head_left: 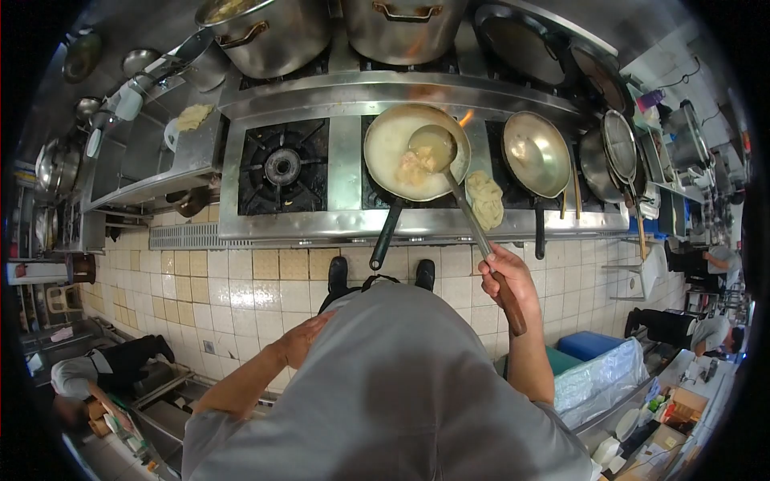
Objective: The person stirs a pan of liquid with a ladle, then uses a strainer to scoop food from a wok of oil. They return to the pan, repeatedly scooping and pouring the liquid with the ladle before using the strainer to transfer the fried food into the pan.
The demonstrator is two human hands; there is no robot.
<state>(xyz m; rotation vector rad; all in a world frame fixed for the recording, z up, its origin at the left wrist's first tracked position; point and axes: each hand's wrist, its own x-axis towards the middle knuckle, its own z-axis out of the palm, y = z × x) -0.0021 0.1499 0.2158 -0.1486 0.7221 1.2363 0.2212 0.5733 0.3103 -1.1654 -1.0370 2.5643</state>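
My right hand (508,276) is closed around the wooden handle of a long ladle (469,210). The ladle's bowl rests in a frying pan (383,152) of pale, cloudy liquid, touching light-coloured food pieces (416,165). A small flame (466,119) shows at the pan's back right rim. The pan's black handle points toward me, untouched. My left hand (303,340) lies against my grey shirt at the waist, its fingertips partly hidden. A crumpled cloth (484,200) sits just right of the pan.
A bare burner (282,165) is on the left; an empty pan (536,155) is on the right. Large pots (281,44) stand behind. A strainer (620,144) lies farther right. Co-workers are at the lower left and far right. Tubs (597,377) stand behind me.
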